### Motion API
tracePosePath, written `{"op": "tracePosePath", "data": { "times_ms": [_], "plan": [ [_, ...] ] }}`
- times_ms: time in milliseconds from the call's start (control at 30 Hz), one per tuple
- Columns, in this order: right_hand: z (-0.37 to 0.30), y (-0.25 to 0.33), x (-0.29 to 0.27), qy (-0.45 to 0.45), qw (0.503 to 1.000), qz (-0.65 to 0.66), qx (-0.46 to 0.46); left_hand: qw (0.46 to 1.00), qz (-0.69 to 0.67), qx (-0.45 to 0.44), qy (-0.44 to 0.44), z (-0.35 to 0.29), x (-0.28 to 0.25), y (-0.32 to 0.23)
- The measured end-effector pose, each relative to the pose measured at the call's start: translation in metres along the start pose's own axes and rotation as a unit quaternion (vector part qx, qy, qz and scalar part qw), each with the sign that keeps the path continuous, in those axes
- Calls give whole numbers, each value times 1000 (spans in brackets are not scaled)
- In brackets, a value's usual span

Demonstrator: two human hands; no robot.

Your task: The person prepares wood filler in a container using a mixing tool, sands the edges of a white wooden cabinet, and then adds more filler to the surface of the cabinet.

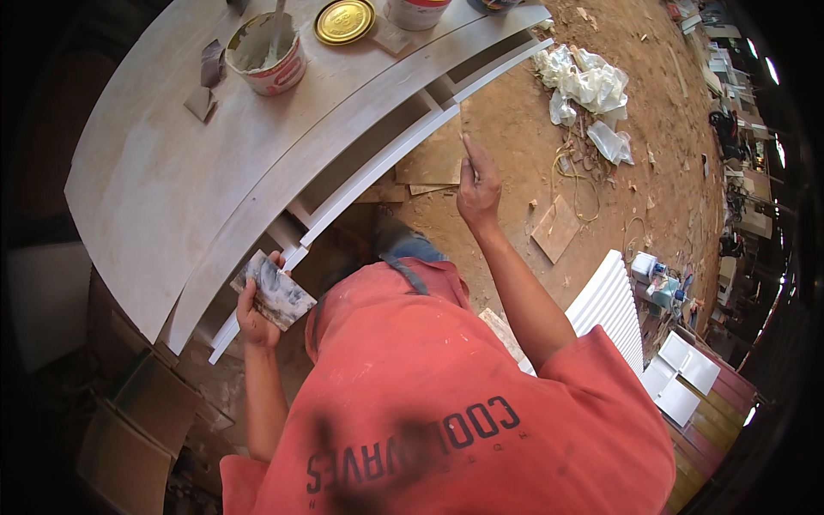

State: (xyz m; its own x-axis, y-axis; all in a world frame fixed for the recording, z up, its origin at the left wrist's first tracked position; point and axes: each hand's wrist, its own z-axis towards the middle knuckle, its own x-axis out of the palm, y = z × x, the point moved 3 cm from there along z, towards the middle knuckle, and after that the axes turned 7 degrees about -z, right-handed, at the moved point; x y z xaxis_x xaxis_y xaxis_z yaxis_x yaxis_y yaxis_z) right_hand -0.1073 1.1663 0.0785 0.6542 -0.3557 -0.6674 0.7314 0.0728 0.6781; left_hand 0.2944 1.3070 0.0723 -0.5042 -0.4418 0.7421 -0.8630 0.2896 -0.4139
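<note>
The left grip (256, 319) is pinching a flat, smeared rectangular board (279, 293). Left of the right grip (479, 184), whose closure I cannot tell, a smooth-topped counter (176, 172) is standing.

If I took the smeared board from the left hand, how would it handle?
The smeared board is probably stiff: it looks flat, gripped near one side. It seems light, since the left hand alone holds it. Its streaked face might be slippery if wet.
</note>
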Motion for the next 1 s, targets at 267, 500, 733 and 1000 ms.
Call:
{"op": "tracePosePath", "data": {
  "times_ms": [267,500,733,1000],
  "plan": [
    [66,-25,13,7,952,-272,-139,999,38,15,-1,-19,6,9],
    [78,-39,19,59,917,-338,-201,999,35,3,4,-19,23,29],
    [76,-34,14,120,917,-314,-212,999,37,5,8,-16,25,39],
    [105,-27,6,106,919,-328,-192,999,31,0,16,-6,38,43]
  ]
}}
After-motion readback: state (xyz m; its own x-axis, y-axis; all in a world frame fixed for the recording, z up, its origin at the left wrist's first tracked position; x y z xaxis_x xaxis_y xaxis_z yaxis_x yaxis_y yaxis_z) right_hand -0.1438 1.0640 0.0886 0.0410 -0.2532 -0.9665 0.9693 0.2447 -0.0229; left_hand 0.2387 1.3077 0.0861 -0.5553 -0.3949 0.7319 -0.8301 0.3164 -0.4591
